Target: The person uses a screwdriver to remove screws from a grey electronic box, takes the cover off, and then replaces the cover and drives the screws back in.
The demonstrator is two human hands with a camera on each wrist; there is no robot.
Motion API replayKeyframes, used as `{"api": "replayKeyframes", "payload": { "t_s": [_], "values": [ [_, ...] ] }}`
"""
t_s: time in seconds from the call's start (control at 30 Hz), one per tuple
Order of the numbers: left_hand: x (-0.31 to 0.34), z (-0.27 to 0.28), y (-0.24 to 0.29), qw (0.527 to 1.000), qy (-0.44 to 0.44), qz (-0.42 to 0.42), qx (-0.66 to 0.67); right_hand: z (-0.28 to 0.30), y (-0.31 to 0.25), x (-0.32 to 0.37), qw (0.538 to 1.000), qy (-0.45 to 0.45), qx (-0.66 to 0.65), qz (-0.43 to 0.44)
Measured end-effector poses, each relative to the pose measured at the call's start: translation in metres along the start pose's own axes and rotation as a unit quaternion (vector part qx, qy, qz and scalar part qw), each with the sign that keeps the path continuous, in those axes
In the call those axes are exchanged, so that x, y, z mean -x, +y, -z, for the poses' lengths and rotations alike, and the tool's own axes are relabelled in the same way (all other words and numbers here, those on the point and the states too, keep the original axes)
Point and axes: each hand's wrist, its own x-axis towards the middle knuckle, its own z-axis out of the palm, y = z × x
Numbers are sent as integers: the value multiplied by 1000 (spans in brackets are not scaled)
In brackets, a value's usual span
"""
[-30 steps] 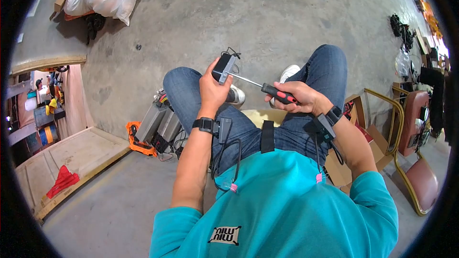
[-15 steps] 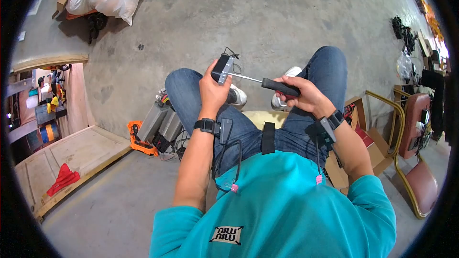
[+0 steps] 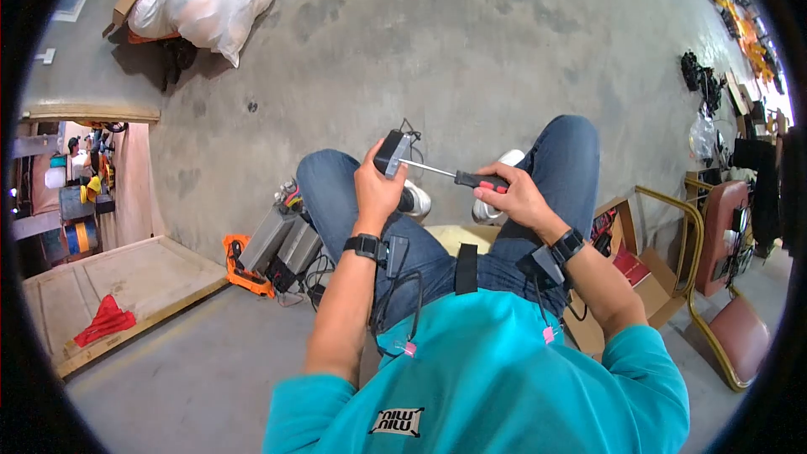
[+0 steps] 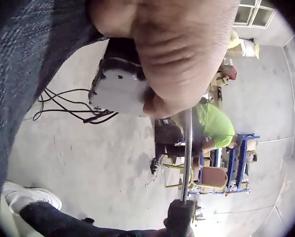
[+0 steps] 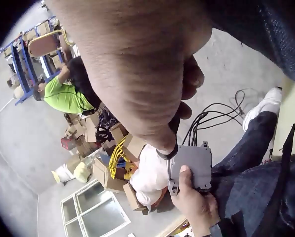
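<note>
My left hand (image 3: 377,195) grips a small box (image 3: 393,154), black on one side with a grey face, thin black cables trailing from its far end. In my right hand (image 3: 519,197) is a screwdriver (image 3: 481,181) with a black and red handle, thumb and fingers around it. Its metal shaft runs left to the grey face. The right wrist view shows the tip at a corner screw lug of the grey plate (image 5: 193,165), with the left thumb pressed on the plate nearby. In the left wrist view the shaft (image 4: 188,153) passes close by the left fingers.
Grey power units (image 3: 282,240) with an orange frame sit on the floor by the left knee. An opened cardboard box (image 3: 651,286) and a gold-framed chair (image 3: 740,324) stand right. White bags (image 3: 206,4) lie far left. Another person in a green shirt (image 5: 66,96) is in the background.
The screwdriver handle has turned: its red patches went out of sight and show again. My right fingers have shifted along the handle. The box stays in my left hand; the head view has tilted up.
</note>
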Motion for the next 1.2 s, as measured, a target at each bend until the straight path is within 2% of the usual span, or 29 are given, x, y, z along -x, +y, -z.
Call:
{"api": "replayKeyframes", "payload": {
  "t_s": [0.03, 0.07, 0.1, 0.13, 0.2, 0.27, 0.33, 0.37, 0.4, 0.47, 0.5, 0.53, 0.6, 0.67, 0.73, 0.77, 0.8, 0.87, 1.03, 1.13, 1.2],
  "values": [
    [1, 0, 0, 1000, 9, 1, -7, 1, -4, 0, 990, -7, -125, -64],
    [1, -1, -2, 1000, 18, 6, -13, 2, -6, 0, 960, -16, -249, -129],
    [0, 0, 0, 1000, 14, 0, -11, 6, -3, -3, 933, -55, -323, -148],
    [1, 0, 2, 1000, 15, 1, -10, 8, -2, -3, 933, -55, -322, -148],
    [2, 1, 5, 1000, -3, 14, -13, 14, -4, -3, 829, -59, -478, -284],
    [5, 0, 1, 1000, 2, 5, -4, 12, 6, -4, 804, -111, -474, -340],
    [1, -2, 0, 1000, 13, -11, 8, 19, 10, -6, 764, -245, -499, -328],
    [1, -1, -1, 1000, 8, -9, -4, 17, 14, -6, 756, -241, -512, -329],
    [1, -1, -4, 1000, 3, -7, -16, 13, 14, -7, 759, -242, -509, -326],
    [-1, -5, -9, 1000, 14, -12, -2, 6, 14, -12, 903, -177, -301, -249],
    [-1, -6, -9, 1000, 15, -4, -17, 2, 12, -10, 960, -106, -182, -187],
    [-1, -5, -10, 999, 16, 5, -33, -1, 10, -11, 959, -111, -180, -188],
    [-1, -5, -12, 998, 18, 23, -54, -8, 7, -5, 999, 19, -6, -37],
    [-3, -7, -13, 999, 34, 1, -19, -13, 20, -7, 998, 45, -43, -1],
    [-1, -7, -15, 999, 29, 12, -16, 0, -6, -7, 954, 2, -260, -151],
    [0, -6, -14, 999, 27, 16, -11, 2, -3, -8, 935, -25, -320, -153],
    [1, -6, -11, 1000, 23, 18, -11, 5, -3, -7, 933, -23, -322, -157],
    [1, -4, -4, 999, 24, 28, -12, 11, -8, -8, 839, -19, -482, -251],
    [2, -6, -5, 999, 13, 31, -10, 7, 9, -9, 857, -17, -450, -252],
    [1, -6, -7, 999, 17, 38, 2, 4, 9, -12, 845, 1, -469, -258],
    [2, -6, -8, 999, 16, 38, 1, 2, 14, -14, 818, 16, -513, -259]
  ]
}}
